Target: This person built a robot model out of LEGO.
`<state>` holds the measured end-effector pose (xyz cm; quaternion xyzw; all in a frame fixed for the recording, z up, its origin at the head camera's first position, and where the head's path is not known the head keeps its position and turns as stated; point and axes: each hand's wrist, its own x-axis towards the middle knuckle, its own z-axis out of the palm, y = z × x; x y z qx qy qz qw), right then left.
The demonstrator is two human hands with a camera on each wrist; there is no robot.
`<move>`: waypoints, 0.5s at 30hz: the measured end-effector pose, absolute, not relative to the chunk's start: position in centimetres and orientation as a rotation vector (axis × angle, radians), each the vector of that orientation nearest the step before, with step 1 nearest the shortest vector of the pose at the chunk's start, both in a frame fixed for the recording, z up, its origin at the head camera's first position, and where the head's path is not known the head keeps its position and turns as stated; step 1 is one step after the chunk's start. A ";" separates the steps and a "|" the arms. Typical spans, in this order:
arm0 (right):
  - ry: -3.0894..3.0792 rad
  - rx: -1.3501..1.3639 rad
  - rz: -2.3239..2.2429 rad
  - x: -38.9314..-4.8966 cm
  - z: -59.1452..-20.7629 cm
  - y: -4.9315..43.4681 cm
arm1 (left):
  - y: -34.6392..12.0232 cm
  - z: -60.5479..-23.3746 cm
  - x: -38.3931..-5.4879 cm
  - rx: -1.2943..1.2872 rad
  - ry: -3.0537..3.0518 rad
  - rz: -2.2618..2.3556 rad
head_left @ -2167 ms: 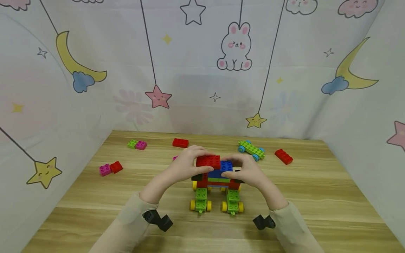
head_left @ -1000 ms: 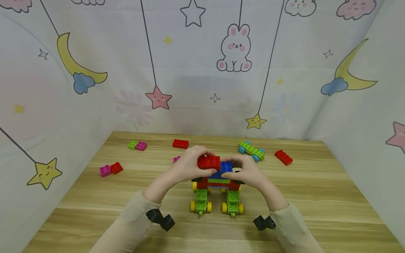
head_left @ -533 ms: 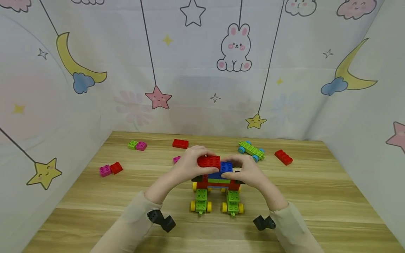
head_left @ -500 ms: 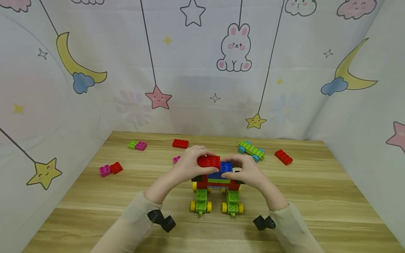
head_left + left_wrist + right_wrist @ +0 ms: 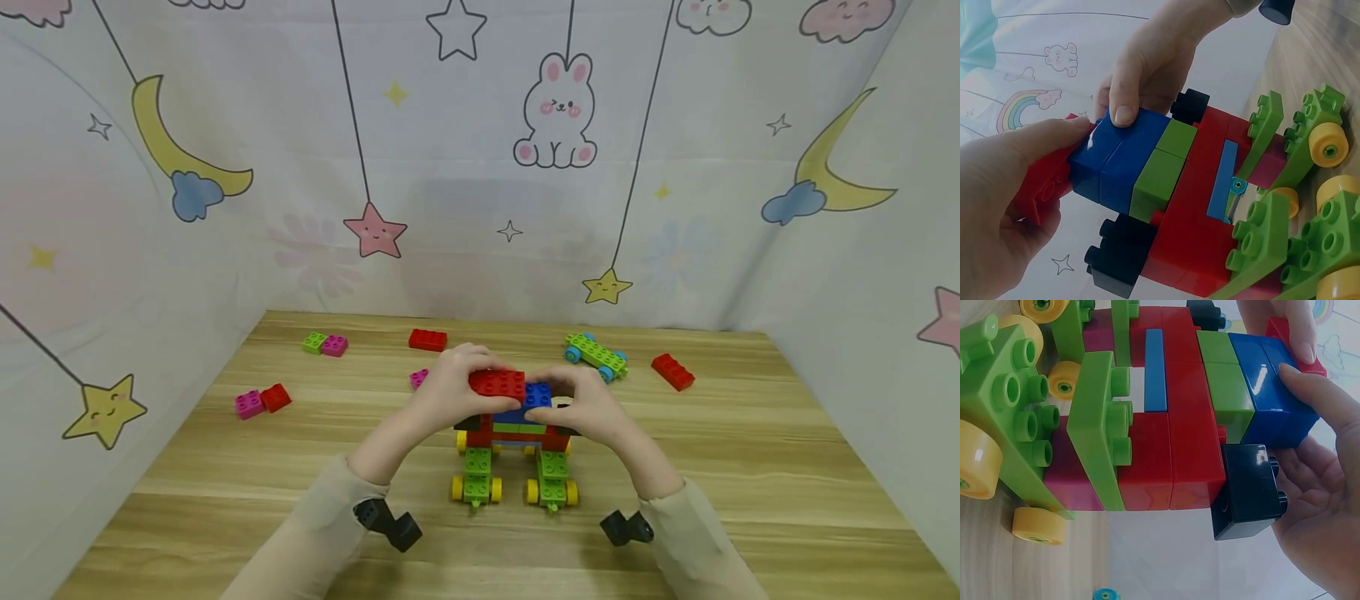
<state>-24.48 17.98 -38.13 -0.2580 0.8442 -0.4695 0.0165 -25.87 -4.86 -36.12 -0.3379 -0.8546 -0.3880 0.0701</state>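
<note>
1. Your left hand (image 5: 456, 387) pinches a red brick (image 5: 498, 384) between thumb and fingers.
2. Your right hand (image 5: 591, 408) grips the blue bricks (image 5: 1125, 156) between thumb and fingers.
3. The red brick lies against the top of the blue bricks, towards your left; you cannot tell whether it is fully seated.
4. Beneath, you see green bricks (image 5: 1159, 176), then a red body (image 5: 1188, 219) with black bricks (image 5: 1121, 259) at its ends.
5. Green wheeled bases (image 5: 477, 473) carry this model on the table (image 5: 690, 467).
6. Farther from you stands a blue-wheeled base (image 5: 596, 355).
</note>
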 end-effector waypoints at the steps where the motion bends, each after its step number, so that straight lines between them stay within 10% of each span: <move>1: 2.623 -0.802 -1.462 -24.5 -38.1 18.0 | -4.9 -36.1 -25.9 -1.011 -2.573 -1.176; 15: 2.623 -0.790 -1.455 -24.5 -38.2 18.0 | -4.6 -35.9 -26.1 -0.998 -2.622 -1.251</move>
